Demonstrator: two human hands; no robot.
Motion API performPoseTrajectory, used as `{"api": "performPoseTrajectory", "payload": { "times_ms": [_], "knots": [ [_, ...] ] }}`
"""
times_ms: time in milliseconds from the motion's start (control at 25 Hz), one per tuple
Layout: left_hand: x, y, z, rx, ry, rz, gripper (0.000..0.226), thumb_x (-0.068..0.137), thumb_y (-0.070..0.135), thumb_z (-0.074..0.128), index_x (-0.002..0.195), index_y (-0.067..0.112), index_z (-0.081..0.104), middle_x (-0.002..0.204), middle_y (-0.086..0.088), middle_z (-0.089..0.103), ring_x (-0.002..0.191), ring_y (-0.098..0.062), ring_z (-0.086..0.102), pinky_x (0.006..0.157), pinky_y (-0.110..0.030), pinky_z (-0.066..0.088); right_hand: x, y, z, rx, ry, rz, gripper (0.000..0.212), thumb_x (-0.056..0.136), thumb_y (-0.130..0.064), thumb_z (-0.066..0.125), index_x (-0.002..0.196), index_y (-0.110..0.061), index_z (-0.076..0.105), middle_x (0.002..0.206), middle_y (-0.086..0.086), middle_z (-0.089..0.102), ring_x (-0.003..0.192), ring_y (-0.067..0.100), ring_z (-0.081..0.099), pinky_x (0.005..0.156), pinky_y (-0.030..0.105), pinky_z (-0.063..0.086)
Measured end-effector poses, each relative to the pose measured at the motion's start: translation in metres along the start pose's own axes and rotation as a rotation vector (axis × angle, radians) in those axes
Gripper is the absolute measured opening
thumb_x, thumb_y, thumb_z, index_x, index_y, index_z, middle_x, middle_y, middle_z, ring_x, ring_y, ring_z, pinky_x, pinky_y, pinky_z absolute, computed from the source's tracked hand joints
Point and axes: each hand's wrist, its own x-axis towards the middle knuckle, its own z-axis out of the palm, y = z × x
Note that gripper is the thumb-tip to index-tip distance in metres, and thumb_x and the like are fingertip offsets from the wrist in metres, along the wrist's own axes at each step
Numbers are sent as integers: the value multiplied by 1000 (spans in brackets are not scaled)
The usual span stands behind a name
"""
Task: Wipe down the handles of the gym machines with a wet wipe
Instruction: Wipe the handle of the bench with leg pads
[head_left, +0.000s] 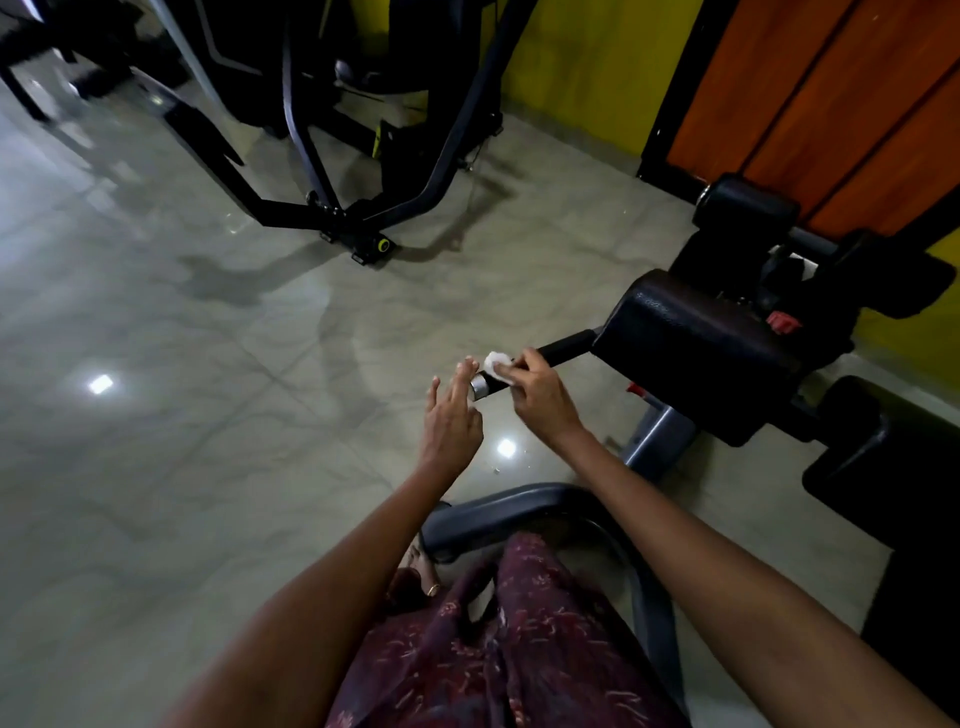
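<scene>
Head view. A black handle bar (563, 349) is seen projecting leftward from under a black padded block (696, 353) of a gym machine, ending in a silver end cap (479, 387). One wet wipe (497, 365) is noted, small, white and bunched, lying on top of the bar just beside the cap. It is pinched against the bar by the right hand (540, 392), whose fingers are curled over bar and wipe together. The left hand (451, 415) is held at the cap end with fingers straight and slightly apart; the fingertips appear to touch the cap, though contact cannot be confirmed. Nothing is gripped by it.

Handling, judged: the wipe is expected to be light, soft and limp, easily balled up and easily torn if dragged over the cap's edge. It is best held flat under the fingertips and wrapped round the bar so more surface is covered. A damp wipe on a smooth bar is likely to slide freely. The bar is taken to be rigid and fixed, so it may be braced at the free end.

Count: one wipe, one handle bar in reach, one end cap, two hands. A second dark machine frame (332, 156) is recorded well apart across the glossy tiled floor (156, 415); its handles cannot be made out.
</scene>
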Motion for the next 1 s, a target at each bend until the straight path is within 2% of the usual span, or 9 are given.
{"api": "performPoseTrajectory", "payload": {
  "times_ms": [120,320,440,560,680,760,840,880,1000],
  "knots": [
    [4,-3,-2,2,11,8,61,82,-7,43,141,3,35,144,-8,44,136,-20,37,115,-31,3,14,17,-9,-56,60,243,33,82,7,47,110,3,65,98,23,51,93,38,53,79,39,45],
    [10,-6,-2,8,39,30,57,76,3,40,132,1,49,135,-11,53,133,-24,43,114,-33,9,-2,-12,8,14,77,132,28,88,-19,56,89,7,68,94,19,53,82,30,56,75,34,47],
    [11,-5,-6,32,9,27,55,78,6,44,132,-1,48,133,-13,55,128,-26,48,114,-34,13,17,18,-5,21,172,320,23,88,-12,59,88,9,70,94,21,58,81,33,59,75,33,47],
    [16,6,-12,131,-86,52,55,81,8,57,133,-2,44,127,-17,56,116,-32,52,105,-35,28,12,-2,6,33,170,308,15,81,1,61,91,6,71,92,21,65,84,35,61,76,32,47],
    [19,18,-5,383,-232,65,72,83,26,58,142,1,26,141,-14,37,129,-29,35,107,-35,24,8,7,4,19,130,178,19,81,5,59,95,2,71,94,19,65,86,32,61,76,32,48],
    [18,21,-2,479,-300,3,84,84,33,57,146,2,11,147,-15,23,134,-30,26,112,-40,19,19,32,-9,-36,169,343,21,85,3,55,101,2,69,100,20,63,90,33,60,76,30,46],
    [17,21,-2,523,-327,-13,87,84,35,58,147,4,7,147,-16,20,135,-32,23,113,-43,16,22,34,-11,-85,209,478,25,86,5,51,105,3,67,105,20,61,95,33,57,78,31,45],
    [17,20,-2,543,-332,-4,87,84,36,58,146,4,6,147,-17,19,135,-32,22,114,-44,15,19,22,-6,-87,211,457,27,85,7,50,105,3,68,106,19,61,96,34,56,80,33,46],
    [18,19,-2,553,-353,-1,90,82,40,60,146,6,7,148,-17,17,137,-33,18,114,-47,11,-2,1,7,-62,205,195,29,80,10,51,99,0,70,99,17,66,88,33,57,75,35,50]
  ]
}}
